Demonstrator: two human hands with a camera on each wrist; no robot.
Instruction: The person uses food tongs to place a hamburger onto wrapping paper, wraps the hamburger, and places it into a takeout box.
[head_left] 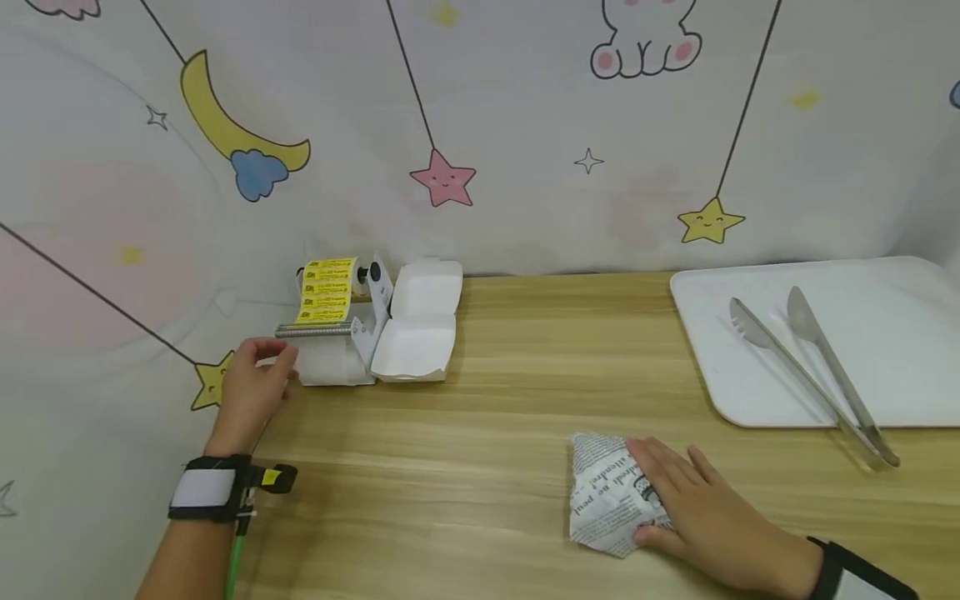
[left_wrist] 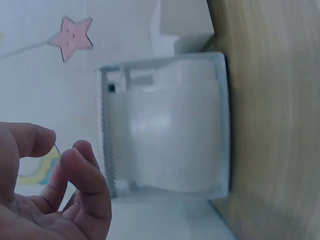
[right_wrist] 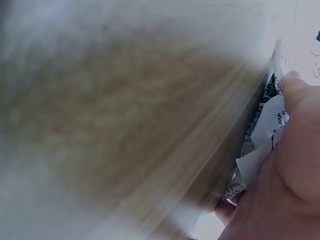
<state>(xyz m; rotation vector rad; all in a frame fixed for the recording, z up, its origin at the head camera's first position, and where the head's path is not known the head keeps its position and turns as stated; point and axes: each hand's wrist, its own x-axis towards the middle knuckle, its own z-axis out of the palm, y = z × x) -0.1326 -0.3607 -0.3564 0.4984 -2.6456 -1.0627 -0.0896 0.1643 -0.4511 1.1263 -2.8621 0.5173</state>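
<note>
My left hand is at the left side of a label dispenser, with a strip of yellow printed labels over its serrated bar. In the left wrist view, the thumb and bent fingers stand slightly apart, with nothing visible between them. Lower right, my right hand rests on a packet wrapped in newsprint paper lying on the table. Its fingers are fairly straight along the packet's upper right, and the thumb touches the lower edge. In the right wrist view, folded paper shows beside the palm.
An open white paper box stands directly right of the dispenser. At the right is a white tray, with a fork and a knife lying across its front edge. A printed wall covering borders the wooden table.
</note>
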